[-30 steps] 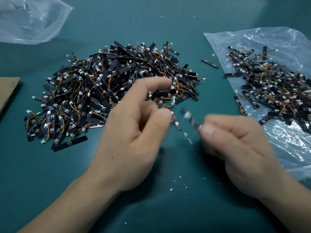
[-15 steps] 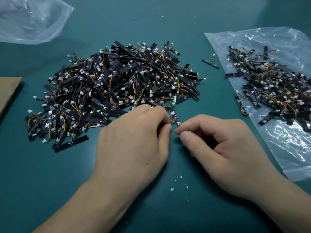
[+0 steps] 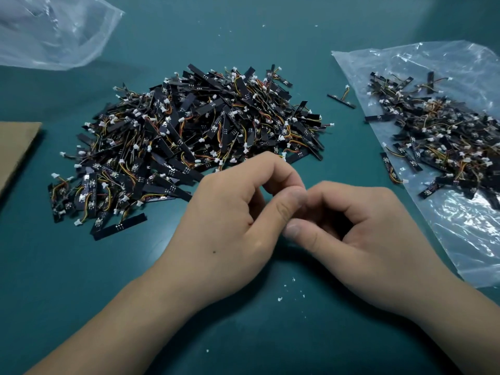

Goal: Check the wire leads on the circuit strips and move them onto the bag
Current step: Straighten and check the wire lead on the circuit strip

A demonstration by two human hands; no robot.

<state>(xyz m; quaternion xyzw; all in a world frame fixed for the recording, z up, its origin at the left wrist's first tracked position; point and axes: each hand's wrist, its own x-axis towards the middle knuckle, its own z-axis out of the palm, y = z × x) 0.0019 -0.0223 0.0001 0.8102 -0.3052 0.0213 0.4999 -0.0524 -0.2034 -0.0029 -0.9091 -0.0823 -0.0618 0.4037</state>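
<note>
Head view: a teal bench (image 3: 81, 280) carries a large heap of circuit strips (image 3: 189, 142) at centre left. They are short black boards with red, yellow and orange wire leads ending in small white plugs, tangled and lying at all angles. To the right a clear plastic bag (image 3: 460, 239) lies flat, running from the far right down toward the near right edge. A smaller heap of sorted strips (image 3: 438, 136) rests on its far half, and its near half is crinkled film. One strip (image 3: 391, 171) lies at the bag's left border with its wire curling at the near end, and whether it rests on the film or just beside it is unclear. A single loose strip (image 3: 341, 100) sits on the bench between the two heaps, apart from both.

Both hands are low in the middle, just in front of the large heap's near edge. The left hand (image 3: 230, 226) has its fingers curled, with thumb and forefinger drawn together. The right hand (image 3: 365, 239) is curled the same way, and its thumb tip touches the left thumb. The fingertips of both meet in one spot, but whatever lies between them is hidden, so I cannot tell whether either hand pinches a strip or is simply clenched.

A second clear bag (image 3: 54, 31) lies rumpled at the far left corner. A piece of brown cardboard (image 3: 16, 147) shows at the left edge. Small white crumbs (image 3: 280, 299) dot the bench near the wrists.
</note>
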